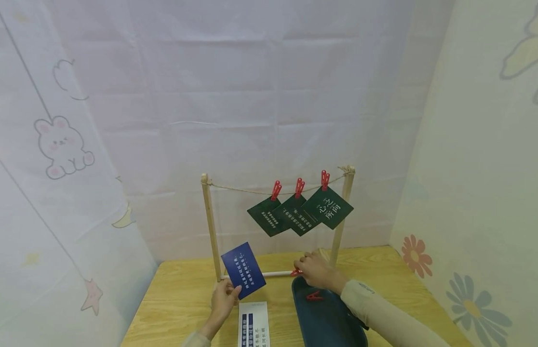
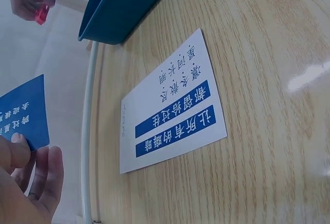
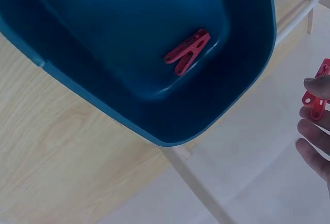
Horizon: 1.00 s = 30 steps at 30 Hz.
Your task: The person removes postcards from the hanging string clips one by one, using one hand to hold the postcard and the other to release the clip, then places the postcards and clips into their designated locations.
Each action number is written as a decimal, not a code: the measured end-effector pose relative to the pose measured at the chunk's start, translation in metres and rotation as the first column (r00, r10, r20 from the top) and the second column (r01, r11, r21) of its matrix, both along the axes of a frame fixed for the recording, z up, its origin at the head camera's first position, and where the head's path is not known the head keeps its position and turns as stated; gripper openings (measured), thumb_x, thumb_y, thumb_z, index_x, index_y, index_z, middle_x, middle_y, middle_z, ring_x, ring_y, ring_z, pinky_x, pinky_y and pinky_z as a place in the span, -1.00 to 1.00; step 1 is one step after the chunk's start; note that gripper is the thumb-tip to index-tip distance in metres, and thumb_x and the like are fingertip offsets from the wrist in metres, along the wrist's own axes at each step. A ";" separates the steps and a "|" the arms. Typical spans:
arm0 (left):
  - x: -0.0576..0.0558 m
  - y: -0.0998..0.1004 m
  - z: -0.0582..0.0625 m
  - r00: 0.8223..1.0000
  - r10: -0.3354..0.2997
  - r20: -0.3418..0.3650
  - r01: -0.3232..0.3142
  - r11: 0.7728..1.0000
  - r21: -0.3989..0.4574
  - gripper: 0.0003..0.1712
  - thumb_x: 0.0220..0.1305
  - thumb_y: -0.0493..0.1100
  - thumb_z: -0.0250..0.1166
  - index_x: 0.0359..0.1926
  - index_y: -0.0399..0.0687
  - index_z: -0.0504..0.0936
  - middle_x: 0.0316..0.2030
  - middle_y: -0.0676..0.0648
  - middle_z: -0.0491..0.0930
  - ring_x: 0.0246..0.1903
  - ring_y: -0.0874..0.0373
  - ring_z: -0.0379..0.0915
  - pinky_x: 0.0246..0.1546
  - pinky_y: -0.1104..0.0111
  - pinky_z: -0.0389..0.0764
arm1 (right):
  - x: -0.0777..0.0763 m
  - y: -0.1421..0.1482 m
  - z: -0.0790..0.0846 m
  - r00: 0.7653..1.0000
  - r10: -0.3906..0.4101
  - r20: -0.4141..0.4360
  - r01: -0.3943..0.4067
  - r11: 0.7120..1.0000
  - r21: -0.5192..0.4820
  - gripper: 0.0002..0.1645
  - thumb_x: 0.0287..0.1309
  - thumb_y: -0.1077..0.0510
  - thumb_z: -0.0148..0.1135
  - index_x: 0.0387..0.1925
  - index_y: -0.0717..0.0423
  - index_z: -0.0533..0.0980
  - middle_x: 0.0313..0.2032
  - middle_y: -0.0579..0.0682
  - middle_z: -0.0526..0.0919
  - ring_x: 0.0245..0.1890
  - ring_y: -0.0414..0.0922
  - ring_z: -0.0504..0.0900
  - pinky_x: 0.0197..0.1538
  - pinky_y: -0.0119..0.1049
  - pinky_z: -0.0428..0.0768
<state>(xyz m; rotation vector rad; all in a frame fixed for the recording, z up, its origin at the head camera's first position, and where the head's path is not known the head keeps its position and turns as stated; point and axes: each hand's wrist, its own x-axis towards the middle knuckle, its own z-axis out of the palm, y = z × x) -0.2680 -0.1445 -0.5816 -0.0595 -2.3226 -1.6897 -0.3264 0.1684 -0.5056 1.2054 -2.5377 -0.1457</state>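
Between thumb and fingers my left hand (image 1: 223,301) pinches a blue card (image 1: 244,271) with white writing by its lower corner, in front of the rack's left post. A red clothespin (image 3: 318,92) is pinched in my right hand (image 1: 317,270), just beyond the far end of a dark blue bin (image 1: 305,318). Another red clothespin (image 3: 188,51) lies inside that bin. Behind the hands, three dark green cards (image 1: 269,217) hang overlapping from a twine line (image 1: 234,189), each under a red clothespin (image 1: 275,191).
A white card (image 1: 253,323) with blue bands lies flat on the wooden table (image 1: 173,299), left of the bin. The rack's wooden posts (image 1: 210,226) hold the twine, with a white bar (image 1: 275,274) low between them. A pale curtain hangs behind.
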 end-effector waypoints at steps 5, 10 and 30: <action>0.001 -0.004 -0.003 1.000 -0.016 -0.006 0.015 0.999 -0.037 -0.86 0.24 -0.44 0.32 -0.29 -0.45 0.50 -0.57 -0.23 0.60 -0.66 -0.09 0.56 -0.61 0.20 0.69 | 0.003 0.005 -0.004 1.000 0.019 0.018 -0.019 1.000 -0.017 -0.87 0.13 0.21 0.37 -0.28 0.02 0.57 -0.43 -0.12 0.59 -0.37 -0.13 0.51 -0.27 -0.20 0.51; 0.004 -0.008 -0.005 0.998 -0.042 0.039 0.044 0.998 -0.051 -0.87 0.24 -0.43 0.32 -0.28 -0.41 0.52 -0.60 -0.19 0.58 -0.67 -0.01 0.54 -0.61 0.26 0.68 | 0.002 0.011 -0.012 0.998 0.009 0.061 -0.007 0.999 -0.032 -0.92 0.20 0.21 0.32 -0.32 0.01 0.55 -0.44 -0.14 0.58 -0.37 -0.15 0.51 -0.25 -0.18 0.52; 0.012 -0.014 -0.026 0.983 -0.106 0.150 0.123 0.987 -0.104 -0.86 0.26 -0.40 0.31 -0.37 -0.30 0.48 -0.63 -0.09 0.56 -0.70 0.24 0.43 -0.70 0.47 0.50 | 0.004 0.025 -0.037 0.997 -0.029 0.069 0.030 1.000 -0.005 -0.77 0.12 0.19 0.36 -0.49 -0.06 0.45 -0.60 -0.20 0.44 -0.54 -0.21 0.41 -0.45 -0.30 0.43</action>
